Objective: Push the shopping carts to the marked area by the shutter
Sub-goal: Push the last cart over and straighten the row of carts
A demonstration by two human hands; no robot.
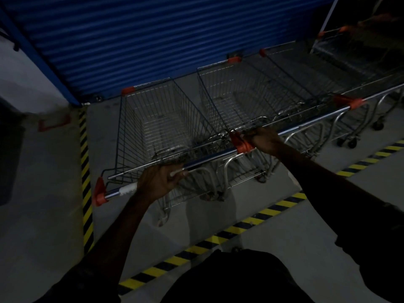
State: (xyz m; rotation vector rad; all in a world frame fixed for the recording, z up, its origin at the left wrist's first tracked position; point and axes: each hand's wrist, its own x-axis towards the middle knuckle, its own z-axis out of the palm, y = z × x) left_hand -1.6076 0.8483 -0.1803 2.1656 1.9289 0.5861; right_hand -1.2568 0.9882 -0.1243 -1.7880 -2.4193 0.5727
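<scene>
Both hands are on the bars here. The left hand (pixel 160 180) wraps the chrome push bar (pixel 209 157) of the nearest silver wire shopping cart (pixel 157 119), fingers curled over the top, a little in from its orange end cap (pixel 99 196). The right hand (pixel 265 139) clenches the bar of the neighbouring wire cart (pixel 240 92), right beside the orange joint cap (pixel 242 147) where the two handles meet. One hand per cart, it looks like, so the pair can be steered as one.

And where are they? Noses pointing at the blue ribbed roller shutter (pixel 153 40), wheels inside the yellow-and-black striped floor tape (pixel 218 238) that boxes off the bay. Some further carts (pixel 328 62) line up to the right, dim and hard to read. By my reckoning the pair is in, or nearly so; what's left is squaring them with the row.
</scene>
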